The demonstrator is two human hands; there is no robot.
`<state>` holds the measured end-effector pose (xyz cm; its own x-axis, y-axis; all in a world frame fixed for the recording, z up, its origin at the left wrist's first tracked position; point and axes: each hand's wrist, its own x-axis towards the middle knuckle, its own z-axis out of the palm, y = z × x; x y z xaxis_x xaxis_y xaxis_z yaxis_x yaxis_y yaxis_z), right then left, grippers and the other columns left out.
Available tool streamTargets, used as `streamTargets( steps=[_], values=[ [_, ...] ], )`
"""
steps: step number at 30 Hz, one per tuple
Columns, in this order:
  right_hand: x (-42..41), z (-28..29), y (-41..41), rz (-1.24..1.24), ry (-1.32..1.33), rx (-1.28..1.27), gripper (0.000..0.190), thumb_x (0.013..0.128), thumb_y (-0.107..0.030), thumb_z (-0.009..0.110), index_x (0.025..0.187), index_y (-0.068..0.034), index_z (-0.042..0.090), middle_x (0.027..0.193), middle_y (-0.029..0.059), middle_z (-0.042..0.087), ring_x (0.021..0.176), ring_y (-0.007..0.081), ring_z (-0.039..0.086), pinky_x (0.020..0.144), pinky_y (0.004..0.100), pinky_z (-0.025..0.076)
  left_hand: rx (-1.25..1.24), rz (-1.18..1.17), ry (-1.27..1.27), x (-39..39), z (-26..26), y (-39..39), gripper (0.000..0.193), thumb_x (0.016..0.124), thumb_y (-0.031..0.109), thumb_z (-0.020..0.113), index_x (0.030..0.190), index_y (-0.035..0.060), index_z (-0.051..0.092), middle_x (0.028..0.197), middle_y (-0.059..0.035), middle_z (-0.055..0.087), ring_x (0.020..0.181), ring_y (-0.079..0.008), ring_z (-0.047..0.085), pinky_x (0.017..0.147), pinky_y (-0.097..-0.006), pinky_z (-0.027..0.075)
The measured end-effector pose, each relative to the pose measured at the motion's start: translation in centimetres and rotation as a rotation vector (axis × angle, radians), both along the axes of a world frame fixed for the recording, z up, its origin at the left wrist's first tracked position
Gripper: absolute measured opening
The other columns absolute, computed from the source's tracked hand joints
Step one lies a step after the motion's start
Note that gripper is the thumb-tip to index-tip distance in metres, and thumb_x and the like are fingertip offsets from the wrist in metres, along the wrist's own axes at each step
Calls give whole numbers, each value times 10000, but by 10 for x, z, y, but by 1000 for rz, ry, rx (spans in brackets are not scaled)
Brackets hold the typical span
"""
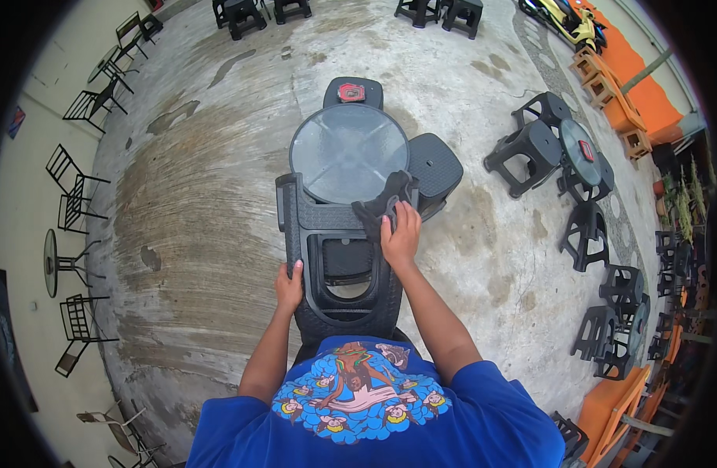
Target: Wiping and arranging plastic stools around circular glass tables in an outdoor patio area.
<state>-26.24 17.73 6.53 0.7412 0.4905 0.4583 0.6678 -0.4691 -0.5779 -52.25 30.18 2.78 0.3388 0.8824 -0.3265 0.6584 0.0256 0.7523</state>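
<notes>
A black plastic stool [294, 234] lies on its side against my body, its legs pointing away from me. My left hand [289, 286] grips the stool's left edge. In my right hand [400, 234] is a dark cloth [388, 205], pressed on the stool's right leg. Just beyond the legs stands a round glass-topped table [350, 152]. A black stool [434, 167] stands at the table's right, and another [335, 88] behind it bears a red object [351, 92].
Several black stools [528, 152] stand around a small glass table [581, 152] on the right. Metal chairs [74, 202] and round tables [51, 263] line the left wall. A motorcycle [569, 23] is at the upper right, near wooden stools [599, 88]. The concrete floor [206, 193] has patches.
</notes>
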Motion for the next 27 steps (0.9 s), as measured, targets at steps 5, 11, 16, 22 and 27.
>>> streamTargets(
  steps=[5,11,16,22,27],
  values=[
    [58,-9,36,-299,124,341,379,866,-167,606,1205,-8,546,1093,210,530,1031,369,520,897,435,421,-58,-26,31,2,10,6,713,909,552,528,1225,-87,525,1152,-314,594,1125,-407,568,955,-429,418],
    [32,-18,1,50,31,3,387,865,-208,630,1200,-27,558,1111,200,505,1034,372,496,892,448,415,104,-7,-55,-1,-2,4,556,919,513,546,1072,-21,581,910,-251,658,895,-372,649,806,-437,475],
    [-59,-25,-76,55,-3,-9,447,834,-177,665,1221,-16,511,1119,252,467,1036,417,475,889,483,415,33,-8,-112,-2,-9,5,561,919,509,548,1070,-31,579,898,-242,660,864,-345,654,783,-430,479],
    [19,-5,-20,-241,175,200,262,847,-137,607,1036,29,536,986,203,556,947,383,544,845,439,430,-32,-51,-149,-4,-10,9,574,903,514,579,1076,-32,607,810,-190,664,775,-271,650,741,-389,491],
    [111,119,30,-208,-20,639,195,829,-96,653,949,35,571,931,94,566,890,182,546,803,314,447,-3,-32,-132,-5,-8,11,576,901,506,588,1074,-43,609,806,-198,665,741,-256,646,716,-381,493]
  ],
)
